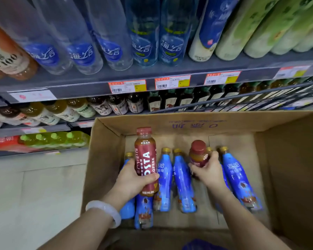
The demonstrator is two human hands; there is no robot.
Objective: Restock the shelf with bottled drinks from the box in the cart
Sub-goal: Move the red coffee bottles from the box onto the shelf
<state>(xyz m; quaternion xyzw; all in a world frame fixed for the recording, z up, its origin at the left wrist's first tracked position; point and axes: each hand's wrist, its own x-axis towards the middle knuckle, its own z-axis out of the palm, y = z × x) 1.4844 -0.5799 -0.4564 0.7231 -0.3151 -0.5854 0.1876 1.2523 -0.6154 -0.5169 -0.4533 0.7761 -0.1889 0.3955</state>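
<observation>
Both hands are full, so a slip is the big worry. The left hand (134, 179) grips a red Costa coffee bottle (146, 159) low down, near its bottom, so the tall top could tip over. The right hand (207, 170) wraps around a second red coffee bottle (198, 154) from the side at 3 o'clock. Both bottles are just above the cardboard box (287, 159). Blue bottles (182, 179) lie flat inside. The red bottles have red caps, brown drink and shiny labels.
</observation>
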